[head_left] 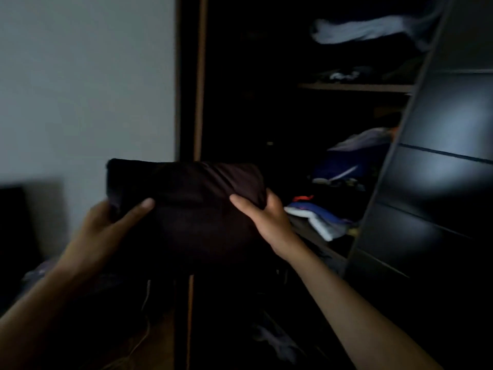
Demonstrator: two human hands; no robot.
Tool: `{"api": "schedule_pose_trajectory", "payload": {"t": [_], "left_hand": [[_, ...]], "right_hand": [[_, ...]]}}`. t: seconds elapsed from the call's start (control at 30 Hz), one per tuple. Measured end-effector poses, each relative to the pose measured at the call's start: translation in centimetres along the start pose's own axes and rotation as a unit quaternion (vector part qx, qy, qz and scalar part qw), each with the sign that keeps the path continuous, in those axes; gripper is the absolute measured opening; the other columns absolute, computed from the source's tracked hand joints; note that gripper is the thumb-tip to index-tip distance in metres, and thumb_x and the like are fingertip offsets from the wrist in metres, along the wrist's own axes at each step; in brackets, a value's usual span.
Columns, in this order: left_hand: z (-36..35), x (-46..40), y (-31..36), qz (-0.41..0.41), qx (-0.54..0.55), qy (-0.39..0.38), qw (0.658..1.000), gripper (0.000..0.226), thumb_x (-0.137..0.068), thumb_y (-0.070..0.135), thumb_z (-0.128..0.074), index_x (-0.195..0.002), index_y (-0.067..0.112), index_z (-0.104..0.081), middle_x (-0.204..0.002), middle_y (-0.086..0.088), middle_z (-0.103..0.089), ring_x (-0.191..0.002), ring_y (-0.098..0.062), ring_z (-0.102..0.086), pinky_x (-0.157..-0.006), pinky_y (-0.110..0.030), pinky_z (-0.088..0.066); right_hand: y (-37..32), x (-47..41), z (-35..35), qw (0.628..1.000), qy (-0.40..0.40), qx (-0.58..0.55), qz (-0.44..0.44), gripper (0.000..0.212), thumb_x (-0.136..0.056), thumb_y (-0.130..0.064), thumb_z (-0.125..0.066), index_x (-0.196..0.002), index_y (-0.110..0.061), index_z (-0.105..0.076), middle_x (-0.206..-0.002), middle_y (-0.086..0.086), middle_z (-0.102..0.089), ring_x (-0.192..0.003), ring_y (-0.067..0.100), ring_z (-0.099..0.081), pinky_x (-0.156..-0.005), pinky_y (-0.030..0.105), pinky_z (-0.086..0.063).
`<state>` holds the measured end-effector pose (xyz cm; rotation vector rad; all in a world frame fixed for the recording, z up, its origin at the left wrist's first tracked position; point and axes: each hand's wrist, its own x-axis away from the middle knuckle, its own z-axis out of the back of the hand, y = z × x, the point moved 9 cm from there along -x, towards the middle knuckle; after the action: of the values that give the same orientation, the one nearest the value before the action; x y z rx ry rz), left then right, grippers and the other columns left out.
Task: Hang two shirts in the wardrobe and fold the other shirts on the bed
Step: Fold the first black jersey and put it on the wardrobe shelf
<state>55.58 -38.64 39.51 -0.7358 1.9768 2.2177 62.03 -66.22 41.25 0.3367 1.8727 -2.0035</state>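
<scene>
We hold a dark folded fabric bundle (186,209), likely a shirt, at frame centre in front of the open wardrobe. Our left hand (106,225) at 8 o'clock clamps its left edge, thumb on top, fingers hidden beneath. Our right hand (266,217) at 3 o'clock pinches the right edge, fingers closed on cloth. Beyond, at 2 o'clock, wooden wardrobe shelves (354,87) carry blue and white folded clothes (322,220). Dark glossy sliding door (432,182) at right, pale wall (80,76) at 10 o'clock.

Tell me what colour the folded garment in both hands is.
Very dark, black or deep brown, plain with no visible pattern; the dim light hides the exact shade. The folded garment shows only in the head view.
</scene>
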Motion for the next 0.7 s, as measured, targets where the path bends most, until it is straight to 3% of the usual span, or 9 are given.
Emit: {"api": "schedule_pose_trajectory", "payload": {"t": [0.13,0.27,0.4,0.53,0.63,0.7], "left_hand": [[-13.2,-3.6,0.7,-0.038,-0.02,-0.101,0.994,0.027,-0.085,0.036,-0.07,-0.104,0.017,-0.074,-0.097,0.011,-0.078,-0.093,-0.001,-0.071,-0.081,-0.022,-0.057],[-23.0,-7.6,-1.1,-0.037,0.002,-0.118,0.992,0.019,-0.089,0.028,-0.072,-0.105,0.019,-0.072,-0.096,0.014,-0.077,-0.095,0.002,-0.069,-0.081,-0.015,-0.055],[-29.3,-11.3,-5.4,-0.008,0.001,-0.109,0.994,0.024,-0.089,0.027,-0.073,-0.11,0.015,-0.071,-0.099,0.008,-0.074,-0.092,-0.004,-0.068,-0.085,-0.027,-0.054],[-34.3,-15.5,-10.0,0.041,-0.002,-0.112,0.993,0.029,-0.088,0.028,-0.075,-0.113,0.015,-0.071,-0.098,0.006,-0.074,-0.094,-0.012,-0.07,-0.092,-0.036,-0.056],[-39.3,-21.4,-10.5,0.05,0.045,-0.112,0.991,0.035,-0.086,0.025,-0.078,-0.115,0.007,-0.07,-0.101,0.0,-0.074,-0.094,-0.017,-0.071,-0.09,-0.034,-0.057],[-43.6,-25.4,-9.8,0.048,0.067,-0.118,0.99,0.035,-0.086,0.021,-0.078,-0.115,0.004,-0.069,-0.104,-0.004,-0.072,-0.084,-0.011,-0.069,-0.078,-0.023,-0.057]], "right_hand": [[1.8,-0.5,13.0,0.994,0.092,0.057,-0.035,0.04,-0.081,-0.035,-0.081,-0.118,-0.027,-0.069,-0.11,-0.013,-0.074,-0.105,0.005,-0.069,-0.096,0.033,-0.055],[4.0,-2.1,21.4,0.985,0.146,0.08,-0.034,0.041,-0.085,-0.031,-0.078,-0.123,-0.025,-0.066,-0.113,-0.011,-0.073,-0.105,0.004,-0.068,-0.094,0.028,-0.053],[8.1,-4.8,25.8,0.973,0.183,0.136,-0.049,0.056,-0.084,-0.042,-0.077,-0.133,-0.024,-0.059,-0.123,-0.011,-0.067,-0.114,0.007,-0.063,-0.104,0.037,-0.05],[12.1,-8.3,28.5,0.956,0.2,0.189,-0.099,0.063,-0.075,-0.054,-0.077,-0.129,-0.024,-0.06,-0.12,-0.008,-0.068,-0.111,0.011,-0.065,-0.101,0.042,-0.052],[11.7,-13.7,31.1,0.938,0.233,0.235,-0.1,0.059,-0.083,-0.041,-0.076,-0.133,-0.014,-0.057,-0.125,0.002,-0.066,-0.116,0.021,-0.063,-0.101,0.033,-0.049],[10.2,-17.5,33.6,0.91,0.282,0.288,-0.095,0.067,-0.089,-0.035,-0.072,-0.142,-0.002,-0.047,-0.136,0.013,-0.059,-0.126,0.03,-0.056,-0.104,0.031,-0.044]]}}
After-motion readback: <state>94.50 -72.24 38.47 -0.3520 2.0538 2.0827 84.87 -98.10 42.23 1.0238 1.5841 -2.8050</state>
